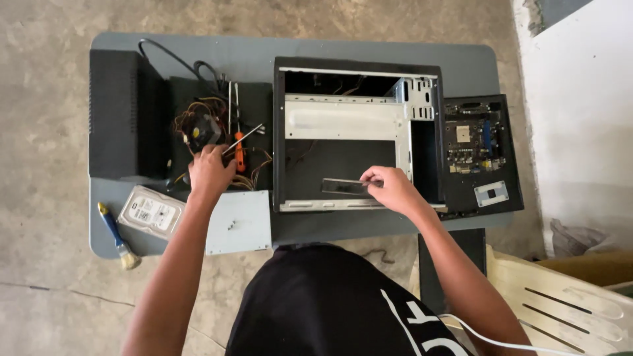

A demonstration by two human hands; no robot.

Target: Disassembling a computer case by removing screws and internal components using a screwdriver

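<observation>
- Bench (369, 49), grey, fills the middle of the frame and carries everything below; a pale plastic chair (560, 296) stands at lower right
- Computer case (359, 135), open and lying flat at centre; it looks largely stripped, with only a metal drive cage and some wires at its upper edge left inside
- Side panel (125, 112), black, lies at far left; motherboard (469, 138) already out, resting on a dark panel at right
- Power supply (204, 128) with tangled wires sits at centre left; left hand (210, 170) rests on it, fingers curled shut on an orange-handled screwdriver (239, 150)
- Right hand (394, 188) reaches into the case's lower part; fingers pinched on one end of a thin dark strip (346, 187)
- Hard drive (150, 211) lies removed at lower left, beside a blue-handled brush (117, 235) and a pale plate (239, 221) holding loose screws
</observation>
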